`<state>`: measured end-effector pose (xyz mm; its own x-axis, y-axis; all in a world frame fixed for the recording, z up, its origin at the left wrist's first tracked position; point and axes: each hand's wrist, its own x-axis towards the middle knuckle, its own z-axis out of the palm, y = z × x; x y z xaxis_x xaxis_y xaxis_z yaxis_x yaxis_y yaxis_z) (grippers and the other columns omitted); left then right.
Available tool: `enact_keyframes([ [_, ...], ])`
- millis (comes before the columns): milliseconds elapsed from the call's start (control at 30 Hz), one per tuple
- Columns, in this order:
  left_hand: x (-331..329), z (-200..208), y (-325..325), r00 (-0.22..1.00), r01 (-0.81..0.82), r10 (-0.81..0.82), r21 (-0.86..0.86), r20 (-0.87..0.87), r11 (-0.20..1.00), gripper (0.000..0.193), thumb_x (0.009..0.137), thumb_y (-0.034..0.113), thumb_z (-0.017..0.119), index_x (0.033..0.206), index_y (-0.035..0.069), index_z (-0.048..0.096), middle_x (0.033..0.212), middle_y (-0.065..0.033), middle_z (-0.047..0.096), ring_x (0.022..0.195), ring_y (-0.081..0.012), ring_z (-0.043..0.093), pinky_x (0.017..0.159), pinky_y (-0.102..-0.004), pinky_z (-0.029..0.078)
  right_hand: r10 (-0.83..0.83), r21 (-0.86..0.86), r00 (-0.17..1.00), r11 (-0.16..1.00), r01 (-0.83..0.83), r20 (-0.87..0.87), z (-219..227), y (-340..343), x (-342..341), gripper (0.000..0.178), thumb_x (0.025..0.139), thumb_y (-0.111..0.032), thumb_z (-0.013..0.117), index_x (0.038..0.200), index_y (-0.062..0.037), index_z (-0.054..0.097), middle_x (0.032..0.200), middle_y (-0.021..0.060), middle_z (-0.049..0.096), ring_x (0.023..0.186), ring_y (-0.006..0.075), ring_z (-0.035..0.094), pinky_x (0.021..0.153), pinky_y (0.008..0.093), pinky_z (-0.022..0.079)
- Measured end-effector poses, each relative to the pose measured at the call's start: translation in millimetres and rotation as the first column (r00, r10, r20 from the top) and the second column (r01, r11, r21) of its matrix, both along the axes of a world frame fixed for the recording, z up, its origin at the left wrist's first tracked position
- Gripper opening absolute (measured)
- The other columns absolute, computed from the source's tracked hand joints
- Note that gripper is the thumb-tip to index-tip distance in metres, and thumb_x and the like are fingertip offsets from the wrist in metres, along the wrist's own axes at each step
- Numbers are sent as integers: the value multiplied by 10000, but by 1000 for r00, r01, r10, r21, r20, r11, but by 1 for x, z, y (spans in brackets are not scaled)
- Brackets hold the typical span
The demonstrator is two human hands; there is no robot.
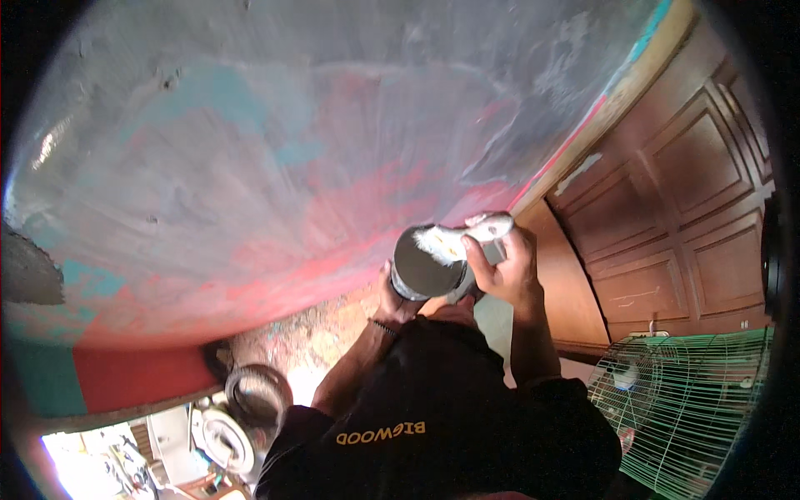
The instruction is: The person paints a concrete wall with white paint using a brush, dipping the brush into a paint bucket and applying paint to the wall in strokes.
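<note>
By the patchy wall (250, 150), left hand (397, 303) grips grey-filled tub (407, 288), right hand (515, 268) a brush (457, 242).

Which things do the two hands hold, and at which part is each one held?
The right hand holds a brush by its handle. The left hand holds a dark container by its outer side.

Your brush (446, 244): pale, rough fibre bristles. Your pot (407, 288) holds smooth grey stuff. Wall (275, 142) before you: patchy, streaked paint. Door (704, 158): wood-look, glossy. Green cage (692, 400): thin wire, metal-looking. Your shirt (450, 400): matt black cloth. Tyre (282, 382): dull rubber.
</note>
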<state>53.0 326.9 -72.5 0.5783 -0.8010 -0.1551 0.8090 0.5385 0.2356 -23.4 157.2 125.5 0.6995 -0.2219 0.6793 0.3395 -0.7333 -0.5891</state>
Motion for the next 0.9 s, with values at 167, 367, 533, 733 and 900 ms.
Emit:
enact_keyframes([
  [167,-2,4,15,997,-27,21,81,71,996,934,914,721,589,1575,85,415,1592,-178,467,1464,-358,460,1225,-563,360,110,43,978,994,-104,-179,-15,9,11,211,894,-65,772,1059,9,664,920,116,754,692,202,734,647,320,560],
  [367,-7,-7,33,999,-36,36,-20,22,999,860,923,675,609,1537,90,466,1538,-169,526,1405,-345,528,1191,-544,413,180,51,937,984,-172,-299,-32,30,18,189,881,-56,775,1022,4,664,933,106,755,616,200,693,612,326,541],
  [533,-8,-22,43,999,-34,34,-9,-11,999,790,948,646,599,1510,100,501,1509,-157,557,1372,-335,554,1169,-533,436,182,-42,948,979,-199,-262,-36,44,17,186,870,-88,784,1008,-19,681,913,94,751,583,212,664,584,339,528],
  [733,-15,-23,47,999,-29,29,10,-35,1000,783,952,653,593,1506,107,505,1504,-151,562,1375,-331,551,1174,-535,430,157,-55,937,982,-183,-312,-39,46,11,166,875,-110,784,982,-21,693,885,93,747,566,216,640,577,338,521],
  [900,-26,-34,43,996,-16,17,7,-87,1000,795,954,659,587,1521,110,490,1523,-155,545,1401,-338,526,1201,-554,393,189,-33,933,977,-209,-306,-43,41,3,158,864,-93,791,955,-16,688,885,101,751,564,210,639,576,336,520],
])
